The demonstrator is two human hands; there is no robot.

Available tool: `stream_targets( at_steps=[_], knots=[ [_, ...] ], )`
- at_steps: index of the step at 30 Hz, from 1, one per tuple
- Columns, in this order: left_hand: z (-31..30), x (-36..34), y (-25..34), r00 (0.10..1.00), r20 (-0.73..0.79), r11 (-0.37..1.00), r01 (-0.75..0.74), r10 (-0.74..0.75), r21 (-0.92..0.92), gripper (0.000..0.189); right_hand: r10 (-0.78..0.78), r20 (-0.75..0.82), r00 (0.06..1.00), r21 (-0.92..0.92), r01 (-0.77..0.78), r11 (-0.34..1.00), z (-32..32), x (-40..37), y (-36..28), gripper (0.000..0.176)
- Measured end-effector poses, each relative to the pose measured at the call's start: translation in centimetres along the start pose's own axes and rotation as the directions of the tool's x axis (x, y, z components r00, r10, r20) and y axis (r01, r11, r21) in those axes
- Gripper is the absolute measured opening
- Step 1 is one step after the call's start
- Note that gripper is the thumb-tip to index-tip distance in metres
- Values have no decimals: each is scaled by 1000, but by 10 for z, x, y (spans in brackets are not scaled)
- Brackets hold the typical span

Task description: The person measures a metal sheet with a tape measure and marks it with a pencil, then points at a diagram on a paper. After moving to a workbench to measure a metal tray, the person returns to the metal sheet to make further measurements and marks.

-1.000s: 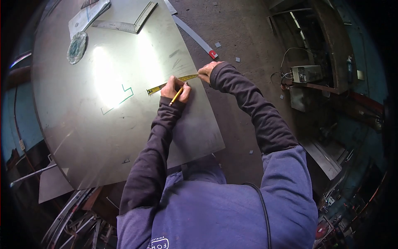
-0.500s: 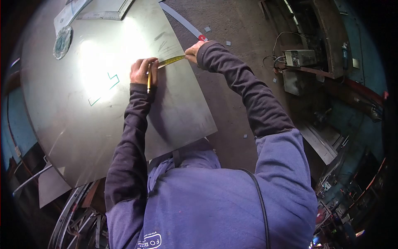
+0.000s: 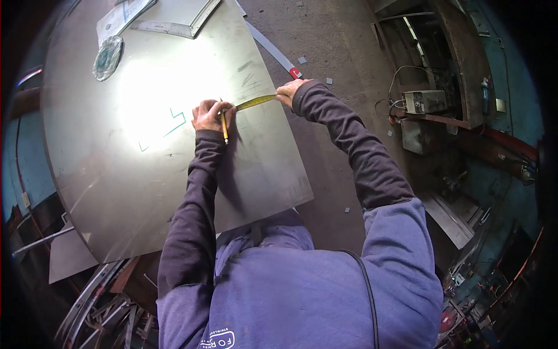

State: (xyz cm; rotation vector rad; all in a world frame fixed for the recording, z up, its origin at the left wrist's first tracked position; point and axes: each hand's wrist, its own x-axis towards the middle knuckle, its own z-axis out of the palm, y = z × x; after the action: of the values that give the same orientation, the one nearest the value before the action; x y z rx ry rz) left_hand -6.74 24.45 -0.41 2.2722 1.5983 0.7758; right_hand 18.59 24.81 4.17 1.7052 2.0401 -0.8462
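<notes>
Broadly, we stand over a dusty concrete floor [image 3: 349, 46] with a big steel sheet [image 3: 116, 186] filling the left of our view, its far edge curved and a bright glare in its middle. Off to the right, well apart from the sheet, a grey machine box [image 3: 427, 102] with cables sits against dark shelving. At the top of the sheet lie a steel square [image 3: 174, 26] and, just beside it, a sheet of paper [image 3: 122, 14], with a round greenish disc [image 3: 107, 57] a little below them. A long metal strip [image 3: 273, 52] with a red end lies on the floor beyond the sheet's right edge. Both our arms reach forward in dark sleeves. Our left hand [image 3: 210, 113] rests on the sheet, clenched around a yellow pencil [image 3: 224, 129] whose length points back toward us, while its fingers press down the near end of a yellow tape measure [image 3: 256, 102]. Our right hand [image 3: 289, 92] sits at the sheet's right edge, pinching the other end of the tape, so the blade runs flat across the metal between our two hands. Just left of our left hand, thin green marker lines [image 3: 168, 125] trace a stepped outline on the steel.
</notes>
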Motion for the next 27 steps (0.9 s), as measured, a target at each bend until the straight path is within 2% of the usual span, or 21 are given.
stream_targets(
  at_steps=[8,19,27],
  knots=[
    [4,-2,-17,995,-61,997,-75,73,-31,17,15,18,1000,-12,-15,1000,-3,-1,-1,43],
    [-2,-1,-14,999,-21,997,-51,50,-49,15,20,12,1000,9,-20,1000,-5,-3,-2,42],
    [-6,-1,-14,997,7,996,-82,83,-44,15,54,77,996,-1,-54,999,-4,2,-4,41]
  ],
)
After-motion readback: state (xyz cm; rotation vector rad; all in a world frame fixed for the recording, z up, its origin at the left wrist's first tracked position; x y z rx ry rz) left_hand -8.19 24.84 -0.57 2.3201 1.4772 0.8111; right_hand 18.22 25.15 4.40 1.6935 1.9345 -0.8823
